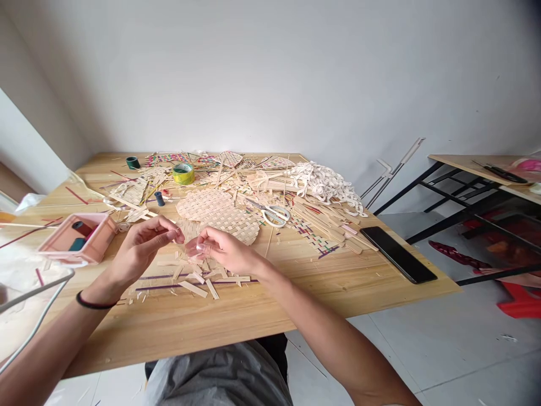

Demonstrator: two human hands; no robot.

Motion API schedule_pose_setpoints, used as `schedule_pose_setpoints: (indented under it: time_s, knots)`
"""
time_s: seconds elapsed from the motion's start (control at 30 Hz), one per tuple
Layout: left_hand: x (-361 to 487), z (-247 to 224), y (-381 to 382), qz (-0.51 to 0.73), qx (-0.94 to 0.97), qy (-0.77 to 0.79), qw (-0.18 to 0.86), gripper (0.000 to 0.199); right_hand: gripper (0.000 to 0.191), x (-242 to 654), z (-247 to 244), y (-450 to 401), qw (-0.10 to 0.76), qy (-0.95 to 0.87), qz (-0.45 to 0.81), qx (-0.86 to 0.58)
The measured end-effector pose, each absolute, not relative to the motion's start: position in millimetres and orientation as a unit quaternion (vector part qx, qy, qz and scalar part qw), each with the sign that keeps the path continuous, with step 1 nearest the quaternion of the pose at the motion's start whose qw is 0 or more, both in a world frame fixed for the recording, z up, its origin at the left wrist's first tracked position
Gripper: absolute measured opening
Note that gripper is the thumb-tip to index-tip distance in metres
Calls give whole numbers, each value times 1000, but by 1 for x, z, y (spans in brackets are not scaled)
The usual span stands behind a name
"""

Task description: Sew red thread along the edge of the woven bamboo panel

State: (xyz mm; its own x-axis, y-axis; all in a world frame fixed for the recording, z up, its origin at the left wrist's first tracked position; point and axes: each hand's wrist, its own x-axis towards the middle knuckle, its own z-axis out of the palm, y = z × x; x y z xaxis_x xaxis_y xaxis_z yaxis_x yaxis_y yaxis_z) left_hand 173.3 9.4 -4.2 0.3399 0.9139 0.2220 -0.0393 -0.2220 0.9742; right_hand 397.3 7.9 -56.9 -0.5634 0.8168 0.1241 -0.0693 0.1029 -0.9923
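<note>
My left hand (146, 243) is raised over the table with thumb and index finger pressed together. Whatever it pinches, if anything, is too small to make out. A pale flat strip (135, 206) runs up behind its knuckles; I cannot tell whether the hand touches it. Close by, my right hand (222, 248) also has its fingertips pinched, with its hold hidden or too fine to see. The two sets of fingertips nearly meet. Just beyond them lies a woven pale mat (215, 208) with rounded edges. Short cut strip pieces (194, 288) are scattered below the hands.
White-handled scissors (274, 215) rest right of the mat. A pink basket (101, 239) with spools stands left, near a dark spool (159, 198) and yellow tape roll (183, 173). Curled white strips (325, 183) heap at back right; a black phone (397, 255) lies near the right edge.
</note>
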Motion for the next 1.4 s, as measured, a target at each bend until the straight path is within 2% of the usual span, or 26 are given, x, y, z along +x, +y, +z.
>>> schedule_pose_setpoints:
  time_s: [0.1, 0.47, 0.77, 0.9, 1.17, 1.4]
  knots:
    - [172, -5, 10, 459, 633, 337, 524, 17, 14, 397, -60, 11, 384, -658, 583, -283]
    - [168, -4, 9, 495, 623, 293, 530, 13, 29, 394, -56, 6, 385, -619, 643, -237]
    - [161, -2, 15, 488, 630, 237, 556, 15, 36, 417, -31, 18, 532, -525, 630, -210]
    - [152, -2, 18, 422, 673, 244, 557, 16, 36, 427, -25, 21, 555, -506, 625, -213]
    - [154, 19, 8, 129, 800, 341, 477, 32, 40, 432, -15, 17, 503, -490, 689, -182]
    - [139, 2, -12, 90, 794, 373, 471, 35, 43, 435, -11, 14, 493, -503, 682, -196]
